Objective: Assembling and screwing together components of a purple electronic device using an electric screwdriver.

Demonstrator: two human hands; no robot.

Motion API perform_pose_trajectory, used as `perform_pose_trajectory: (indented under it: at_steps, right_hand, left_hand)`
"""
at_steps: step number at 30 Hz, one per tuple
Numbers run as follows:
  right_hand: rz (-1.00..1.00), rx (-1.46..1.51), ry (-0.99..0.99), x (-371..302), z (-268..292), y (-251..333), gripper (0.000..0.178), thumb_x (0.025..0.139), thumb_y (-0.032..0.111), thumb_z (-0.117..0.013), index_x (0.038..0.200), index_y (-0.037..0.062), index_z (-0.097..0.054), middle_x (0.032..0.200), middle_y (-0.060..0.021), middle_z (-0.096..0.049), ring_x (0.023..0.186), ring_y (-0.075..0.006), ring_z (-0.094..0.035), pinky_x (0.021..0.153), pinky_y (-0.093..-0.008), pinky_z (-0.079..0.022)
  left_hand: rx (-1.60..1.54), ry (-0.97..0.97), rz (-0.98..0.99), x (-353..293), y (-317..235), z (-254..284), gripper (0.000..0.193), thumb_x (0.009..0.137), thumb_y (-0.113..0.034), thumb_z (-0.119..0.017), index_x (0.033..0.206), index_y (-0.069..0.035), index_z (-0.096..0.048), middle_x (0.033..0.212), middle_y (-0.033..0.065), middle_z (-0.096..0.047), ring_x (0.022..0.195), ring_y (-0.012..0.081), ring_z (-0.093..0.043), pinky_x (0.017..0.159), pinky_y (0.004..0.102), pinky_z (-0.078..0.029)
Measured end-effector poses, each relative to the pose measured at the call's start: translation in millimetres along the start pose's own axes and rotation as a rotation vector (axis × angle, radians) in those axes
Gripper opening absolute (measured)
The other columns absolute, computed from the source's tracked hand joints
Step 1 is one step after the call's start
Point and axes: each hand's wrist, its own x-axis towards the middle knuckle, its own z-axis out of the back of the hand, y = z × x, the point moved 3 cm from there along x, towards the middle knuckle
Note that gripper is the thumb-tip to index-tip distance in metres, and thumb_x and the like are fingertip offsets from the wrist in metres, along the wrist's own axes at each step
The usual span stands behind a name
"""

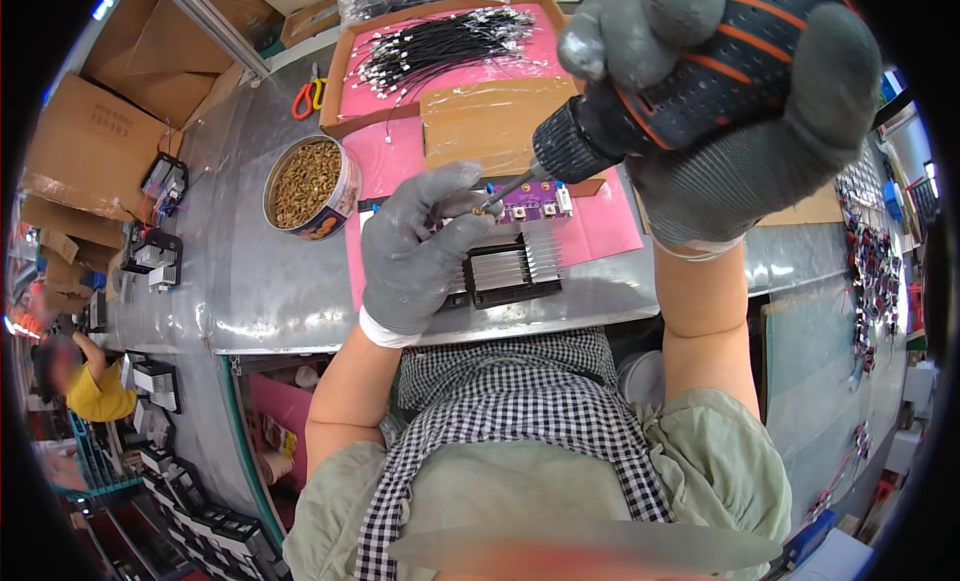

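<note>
Left hand [415, 251]: gloved, fingertips pinched close at a small apparent screw [478, 212] by the bit [512, 188]. Right hand [738, 176]: gloved, wrapped around drill [700, 96]; likely heavy, stiff, best held by its body. Beneath bit: purple circuit board [532, 201], probably fragile, edge-held. Nearer: finned metal block [543, 260]. Around: pink sheet [608, 236].

Grey metal bench [235, 286], pink sheet [612, 226], 1 round tin [338, 213], orange-and-yellow scissors [317, 91], open cardboard box [372, 118]
</note>
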Motion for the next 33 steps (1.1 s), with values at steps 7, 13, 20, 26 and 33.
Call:
perform_pose_trajectory:
  at_steps: [7,13,20,26,33]
  right_hand:
    - [0.191,0.402,0.348,17.4,28.1,-52.7,0.079,0.096,0.034,-0.070,0.153,-0.0011,-0.027,0.084,-0.0085,-0.064,0.070,-0.0194,-0.064,0.069,-0.0360,-0.057]
    - [0.009,0.060,0.236,-6.3,47.3,-66.0,0.027,0.104,0.027,-0.052,0.099,0.0026,-0.060,0.091,-0.0108,-0.063,0.074,-0.0214,-0.064,0.076,-0.0438,-0.059]
    - [-0.185,0.118,0.241,-8.5,40.5,-68.6,0.029,0.101,0.026,-0.054,0.092,-0.0002,-0.063,0.087,-0.0120,-0.064,0.070,-0.0208,-0.064,0.070,-0.0388,-0.059]
    - [-0.229,-0.148,0.305,-1.8,16.6,-70.3,0.030,0.097,0.022,-0.055,0.080,-0.0013,-0.061,0.072,-0.0111,-0.063,0.063,-0.0194,-0.065,0.063,-0.0320,-0.056]
    - [-0.202,-0.196,0.174,-5.0,23.4,-71.2,0.031,0.100,0.025,-0.057,0.085,-0.0009,-0.063,0.073,-0.0077,-0.062,0.065,-0.0173,-0.065,0.067,-0.0318,-0.057]
  left_hand:
    - [1.023,-0.013,-0.278,25.0,-3.8,-8.2,0.089,0.073,-0.033,-0.087,0.143,0.004,-0.046,0.122,0.0217,-0.064,0.104,0.0292,-0.070,0.103,0.0412,-0.047]
    - [1.232,0.221,0.008,38.5,8.7,-3.4,0.110,0.067,-0.051,-0.088,0.150,0.001,-0.040,0.115,0.0194,-0.072,0.126,0.0377,-0.058,0.119,0.0457,-0.031]
    - [1.277,0.184,-0.139,38.0,10.1,-3.7,0.104,0.072,-0.059,-0.080,0.147,0.003,-0.043,0.080,0.0144,-0.069,0.090,0.0295,-0.070,0.117,0.0440,-0.033]
    - [1.261,0.197,-0.151,37.7,13.3,-1.2,0.099,0.072,-0.057,-0.081,0.143,0.003,-0.047,0.072,0.0106,-0.064,0.085,0.0273,-0.068,0.116,0.0433,-0.034]
    - [1.260,0.180,-0.095,36.8,10.7,-0.4,0.094,0.069,-0.047,-0.087,0.142,-0.001,-0.048,0.100,0.0162,-0.075,0.104,0.0291,-0.070,0.118,0.0447,-0.032]
